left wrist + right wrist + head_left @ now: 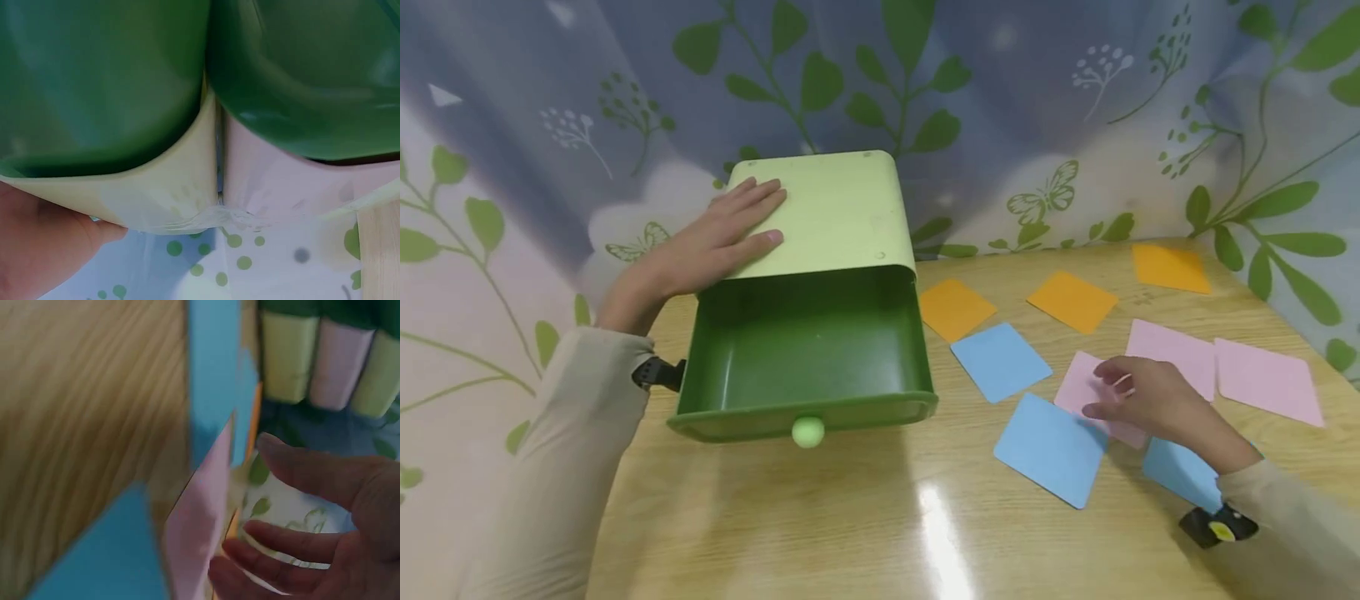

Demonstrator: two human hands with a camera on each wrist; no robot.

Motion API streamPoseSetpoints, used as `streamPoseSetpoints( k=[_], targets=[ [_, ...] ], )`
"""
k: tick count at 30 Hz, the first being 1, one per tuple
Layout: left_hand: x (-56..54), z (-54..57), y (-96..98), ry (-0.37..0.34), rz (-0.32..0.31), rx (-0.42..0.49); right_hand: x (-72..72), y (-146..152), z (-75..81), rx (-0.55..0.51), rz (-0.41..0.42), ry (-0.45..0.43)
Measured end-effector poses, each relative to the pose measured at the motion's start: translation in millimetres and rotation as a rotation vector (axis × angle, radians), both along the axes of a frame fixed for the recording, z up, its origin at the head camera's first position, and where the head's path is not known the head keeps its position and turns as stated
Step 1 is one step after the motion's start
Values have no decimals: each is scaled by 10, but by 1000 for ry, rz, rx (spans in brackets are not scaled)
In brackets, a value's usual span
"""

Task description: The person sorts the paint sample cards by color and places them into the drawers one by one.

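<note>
My left hand rests with extended fingers on the pale yellow top of a drawer box. Its dark green drawer is pulled out towards me, with a round light green knob on the front. Over a square pink card hovers my right hand, thumb and fingers apart and slightly bent. In the right wrist view a gap shows between those fingertips and the pink card. Whether any finger touches the card is hard to tell.
Blue cards, two more pink cards and orange cards lie on the wooden table. Behind the table hangs a leaf-patterned curtain. A pink drawer unit adjoins the yellow one in the wrist views.
</note>
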State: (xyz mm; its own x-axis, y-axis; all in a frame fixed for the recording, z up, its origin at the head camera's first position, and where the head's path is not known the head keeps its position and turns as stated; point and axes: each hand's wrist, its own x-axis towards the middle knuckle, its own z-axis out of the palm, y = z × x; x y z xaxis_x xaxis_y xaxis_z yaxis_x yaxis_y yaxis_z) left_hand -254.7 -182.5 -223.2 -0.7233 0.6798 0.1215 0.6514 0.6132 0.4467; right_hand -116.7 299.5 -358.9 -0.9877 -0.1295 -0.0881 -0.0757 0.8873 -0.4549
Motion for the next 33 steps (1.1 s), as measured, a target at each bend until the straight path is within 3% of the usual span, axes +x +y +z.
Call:
streamPoseSetpoints(
  k=[4, 7, 17, 25, 33],
  targets=[
    [-5, 21, -5, -8, 6, -5, -136, 193, -84, 162, -7, -57],
    [-30, 28, 5, 7, 0, -12, -170, 225, -102, 224, -8, -68],
    [-19, 20, -33, 19, 5, 1, -241, 263, -95, 159, -72, -114],
    [-34, 40, -34, 52, 9, 4, -255, 293, -24, 182, -48, 27],
    [-14, -7, -19, 35, -1, 13, -247, 312, -37, 160, -32, -88]
  ],
)
